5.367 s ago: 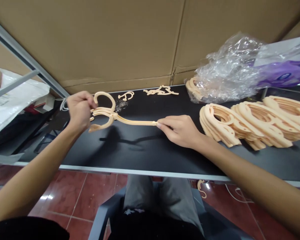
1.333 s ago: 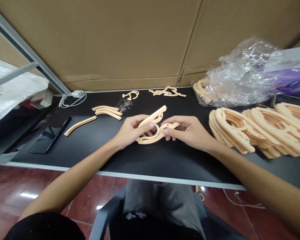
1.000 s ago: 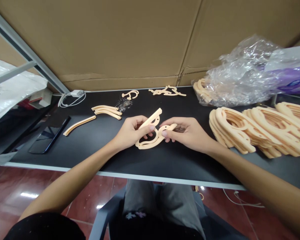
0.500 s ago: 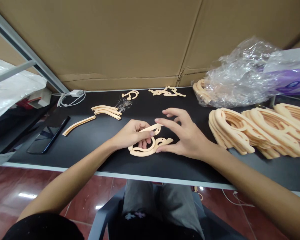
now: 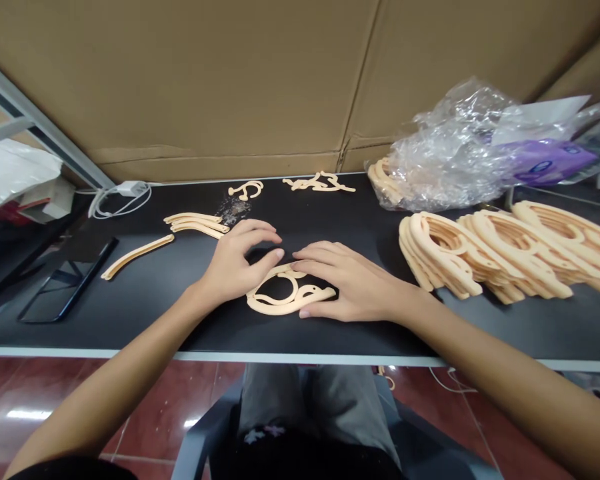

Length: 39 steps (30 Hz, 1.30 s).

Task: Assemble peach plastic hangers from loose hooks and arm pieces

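Note:
A beige plastic folding hanger (image 5: pixel 273 309) with a round opening lies on the black tabletop between my hands. My left hand (image 5: pixel 240 260) is open over its left upper side, thumb and fingers apart, the thumb close to the upper edge. My right hand (image 5: pixel 353 283) spans the right end: fingertips rest on the upper arm and the thumb touches the lower edge. Part of the upper arm is hidden under those fingers. Left of the hands lie several curved beige strips (image 5: pixel 195 219) and a single one (image 5: pixel 137 257).
Stacks of beige hanger pieces (image 5: pixel 440 257) stand at right, below a clear plastic bag (image 5: pixel 445 160) and a purple packet (image 5: pixel 550 160). Small hooks (image 5: pixel 247 190) and thin pieces (image 5: pixel 320 182) lie at the back. A phone (image 5: pixel 67 283) and a white charger cable (image 5: pixel 123 200) are at left.
My left hand has let go of the hanger and lifted up and left. The hanger's upper arm now sits under my right fingers, which have come down. The view has shifted slightly.

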{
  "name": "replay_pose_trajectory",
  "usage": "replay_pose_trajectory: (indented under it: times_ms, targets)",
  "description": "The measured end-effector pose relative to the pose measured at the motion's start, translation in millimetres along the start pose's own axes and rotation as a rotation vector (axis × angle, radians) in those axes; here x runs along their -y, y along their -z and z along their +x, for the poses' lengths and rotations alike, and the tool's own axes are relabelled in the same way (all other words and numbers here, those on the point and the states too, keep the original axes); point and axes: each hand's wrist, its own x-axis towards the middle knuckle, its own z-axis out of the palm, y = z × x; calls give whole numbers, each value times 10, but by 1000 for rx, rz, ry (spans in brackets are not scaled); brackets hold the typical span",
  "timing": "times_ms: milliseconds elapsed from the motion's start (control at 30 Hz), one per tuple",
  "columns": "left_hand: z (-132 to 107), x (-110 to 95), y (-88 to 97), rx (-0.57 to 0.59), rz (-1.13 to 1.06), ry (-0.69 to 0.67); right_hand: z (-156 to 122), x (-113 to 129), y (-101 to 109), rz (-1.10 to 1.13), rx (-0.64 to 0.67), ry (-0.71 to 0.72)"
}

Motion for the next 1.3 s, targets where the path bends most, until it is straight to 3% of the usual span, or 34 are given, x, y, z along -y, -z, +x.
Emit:
replay_pose_trajectory:
  times_ms: [133, 267, 533, 700, 933, 1100, 1300]
  targets:
    - [-4, 38, -33, -16, -37, 15, -8, 51, 34, -56, -10, -28]
    - [-20, 11, -54, -25, -29, -3, -10, 80, 53, -214, -73, -175]
    - [-50, 14, -98, 48, -21, -62, -56, 138, 95, -395, -153, -342]
    - [-61, 9, -92, 74, -13, -84, -272, 203, 142, -447, -297, -301]
    - [-64, 8, -92, 108, -6, -128, -589, 409, -24, -669, -427, -371]
    - [-70, 19, -97, 123, -14, -136, -657, 554, -80, -615, -414, -396]
    - [-96, 14, -112, 159, -19, -128, -657, 555, -79, -471, -356, -411]
